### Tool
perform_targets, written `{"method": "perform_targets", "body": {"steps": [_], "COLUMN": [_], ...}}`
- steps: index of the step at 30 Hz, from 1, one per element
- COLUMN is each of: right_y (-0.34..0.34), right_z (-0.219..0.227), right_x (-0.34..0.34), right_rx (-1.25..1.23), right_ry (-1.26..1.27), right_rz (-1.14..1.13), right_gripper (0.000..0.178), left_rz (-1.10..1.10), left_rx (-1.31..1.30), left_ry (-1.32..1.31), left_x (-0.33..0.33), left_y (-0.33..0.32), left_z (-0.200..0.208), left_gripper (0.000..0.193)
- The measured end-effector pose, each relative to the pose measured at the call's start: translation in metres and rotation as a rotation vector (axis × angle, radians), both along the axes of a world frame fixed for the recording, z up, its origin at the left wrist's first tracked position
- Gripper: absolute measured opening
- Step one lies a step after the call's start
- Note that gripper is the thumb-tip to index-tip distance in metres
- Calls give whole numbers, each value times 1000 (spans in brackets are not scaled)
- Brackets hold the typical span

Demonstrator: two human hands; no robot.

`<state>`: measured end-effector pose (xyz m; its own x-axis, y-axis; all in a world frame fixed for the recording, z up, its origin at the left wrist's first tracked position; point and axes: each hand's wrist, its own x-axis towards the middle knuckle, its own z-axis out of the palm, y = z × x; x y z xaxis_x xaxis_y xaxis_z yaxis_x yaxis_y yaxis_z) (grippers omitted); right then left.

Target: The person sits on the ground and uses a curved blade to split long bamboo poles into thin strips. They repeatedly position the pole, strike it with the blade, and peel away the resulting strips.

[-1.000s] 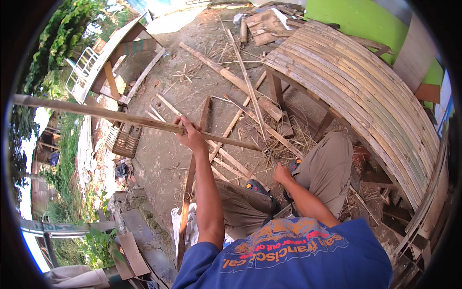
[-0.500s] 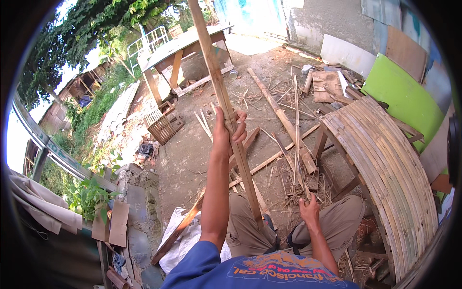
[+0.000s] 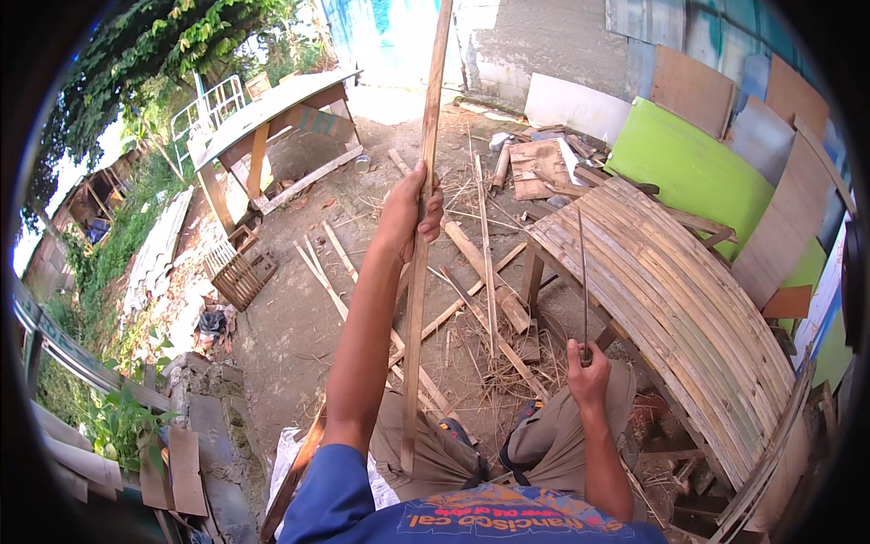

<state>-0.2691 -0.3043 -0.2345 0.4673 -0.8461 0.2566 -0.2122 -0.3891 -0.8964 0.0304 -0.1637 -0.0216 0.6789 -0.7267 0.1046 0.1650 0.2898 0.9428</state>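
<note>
My left hand [image 3: 406,218] is closed around a long bamboo strip [image 3: 414,340]. The strip stands nearly upright in front of me, its lower end by my left thigh and its top running past the upper edge. Off to the right, my right hand [image 3: 589,379] grips the dark handle of a long knife [image 3: 584,281]. Its narrow blade points up and away, seen almost edge-on, in front of the slatted bench. Blade and strip are well apart.
At my right stands a slatted bamboo bench [image 3: 671,299]. Split strips, a thick bamboo pole [image 3: 471,254] and shavings litter the ground ahead. A table [image 3: 263,118] stands far left, near a slatted crate [image 3: 234,272]. A green panel [image 3: 684,168] leans at the right.
My right hand has raised the knife from low near the ground strips to point upward beside the bench. The bamboo strip has swung more upright. The whole view has turned right.
</note>
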Motion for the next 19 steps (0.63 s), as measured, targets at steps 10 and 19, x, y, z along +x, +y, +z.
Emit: {"method": "perform_targets", "body": {"steps": [10, 19], "right_y": [-11, -7], "right_z": [41, 38], "right_x": [12, 6], "right_rx": [-477, -538], "right_ry": [152, 276], "right_rz": [136, 282], "right_gripper": [21, 24], "left_rz": [-340, -565], "left_rx": [287, 413], "left_ry": [229, 319], "left_x": [-108, -143], "left_y": [-10, -30], "left_z": [-104, -160], "left_gripper": [37, 50]}}
